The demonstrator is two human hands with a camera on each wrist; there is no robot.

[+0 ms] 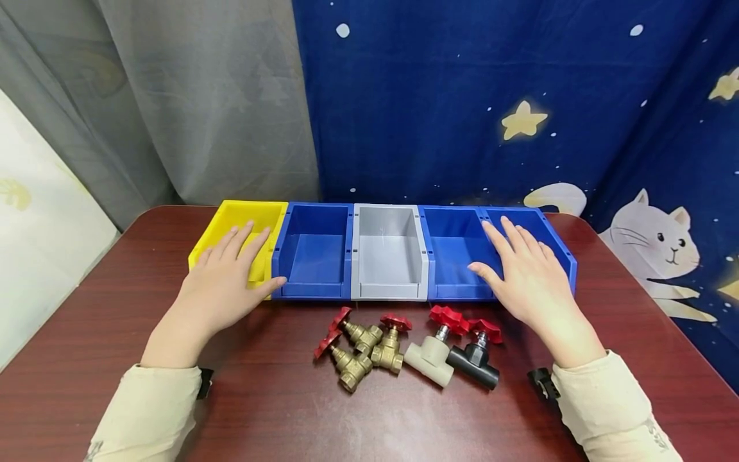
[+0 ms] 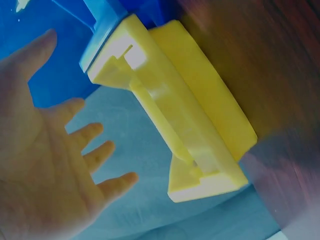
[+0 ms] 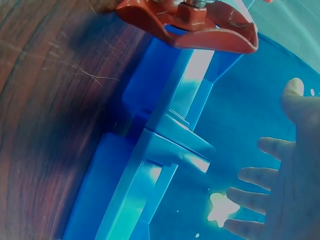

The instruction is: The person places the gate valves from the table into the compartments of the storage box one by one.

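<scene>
The left hand hovers palm down over the yellow bin, fingers spread, holding nothing. The right hand, also spread and holding nothing, hovers over the right-end blue bin and its blue neighbour. At four o'clock from the left hand, three brass valves lie clustered on the table; they look heavy, hard and sturdy, best gripped round the body. Between seven and eight o'clock from the right hand lie a cream valve and a black valve, probably lighter, stiff plastic, perhaps slippery. The red handles offer another hold but may turn. At twelve o'clock from the valves, the bins stand side by side; the grey bin and left-hand blue bin show smooth floors, while the hands partly hide the others.
</scene>
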